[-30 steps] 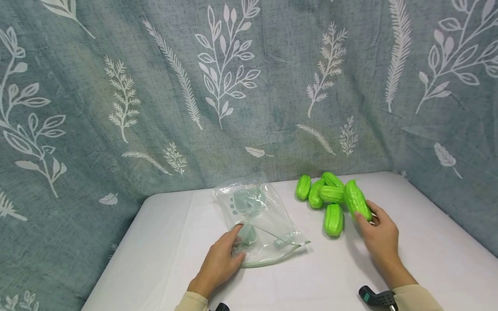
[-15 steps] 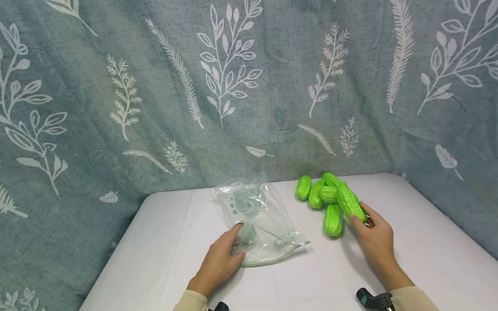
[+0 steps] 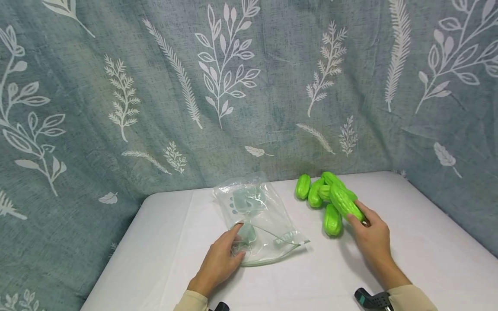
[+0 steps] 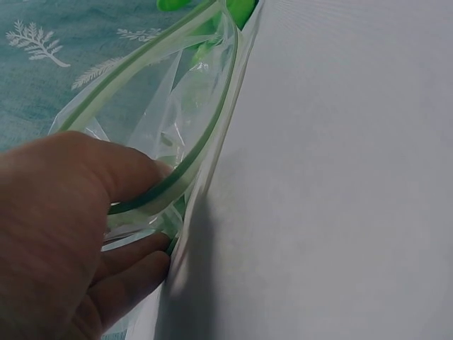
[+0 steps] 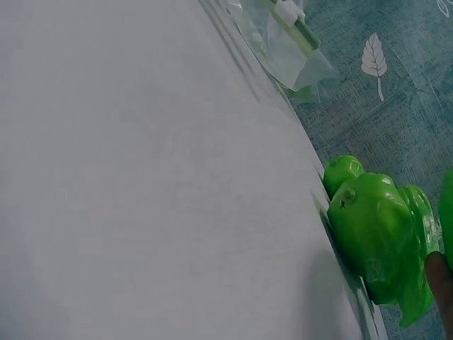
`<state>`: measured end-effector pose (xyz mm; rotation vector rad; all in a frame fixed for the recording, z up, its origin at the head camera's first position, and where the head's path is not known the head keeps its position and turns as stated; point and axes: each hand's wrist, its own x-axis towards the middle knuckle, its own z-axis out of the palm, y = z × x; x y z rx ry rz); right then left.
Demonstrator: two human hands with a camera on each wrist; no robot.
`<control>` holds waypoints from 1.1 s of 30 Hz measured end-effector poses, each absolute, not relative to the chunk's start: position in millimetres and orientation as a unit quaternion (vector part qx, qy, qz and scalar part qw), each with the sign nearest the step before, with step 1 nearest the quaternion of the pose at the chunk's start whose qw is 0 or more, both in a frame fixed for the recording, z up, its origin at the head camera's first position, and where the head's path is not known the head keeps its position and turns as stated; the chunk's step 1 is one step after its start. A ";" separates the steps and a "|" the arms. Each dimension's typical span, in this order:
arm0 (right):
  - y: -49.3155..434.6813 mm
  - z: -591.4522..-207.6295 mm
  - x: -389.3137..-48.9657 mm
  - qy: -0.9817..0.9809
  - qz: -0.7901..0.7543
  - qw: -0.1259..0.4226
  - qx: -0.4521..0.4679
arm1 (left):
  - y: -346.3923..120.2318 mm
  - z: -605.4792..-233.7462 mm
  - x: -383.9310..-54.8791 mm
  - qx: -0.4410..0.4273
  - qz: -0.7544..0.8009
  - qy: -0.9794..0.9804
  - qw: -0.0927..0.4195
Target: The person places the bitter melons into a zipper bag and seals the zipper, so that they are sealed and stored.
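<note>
My right hand (image 3: 373,237) holds a bright green, ribbed bitter melon (image 3: 345,204), thumb on one side and fingers on the other at its near end. The melon slants over the heap of similar bitter melons (image 3: 316,193) and partly hides them. In the right wrist view only a fingertip and a sliver of that melon (image 5: 446,219) show at the right edge. My left hand (image 3: 218,261) grips the near-left rim of a clear zip bag (image 3: 268,220) with green print. The left wrist view shows the bag's green-edged mouth (image 4: 205,127) gaping, one digit inside it and other fingers beneath.
The white-covered table (image 3: 163,242) ends at a blue-green leaf-patterned curtain (image 3: 233,142) behind. One bitter melon (image 3: 333,220) lies nearest, just left of my right hand. Dark straps with cameras sit at both wrists.
My right hand has moved left with the bitter melon, bringing it further over the heap. The left hand and the bag have stayed in place.
</note>
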<state>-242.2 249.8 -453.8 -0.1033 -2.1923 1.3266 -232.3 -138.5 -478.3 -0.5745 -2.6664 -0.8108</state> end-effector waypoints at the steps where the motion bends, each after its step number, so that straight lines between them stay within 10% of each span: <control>1: 249.4 -453.7 -242.3 -0.820 0.496 0.282 -0.038 | -138.3 -478.4 -232.0 -0.200 -0.283 -0.926 0.148; 33: 225.2 -449.3 -235.2 -0.832 0.494 0.252 0.021 | -136.8 -478.3 -232.7 -0.197 -0.268 -0.930 0.153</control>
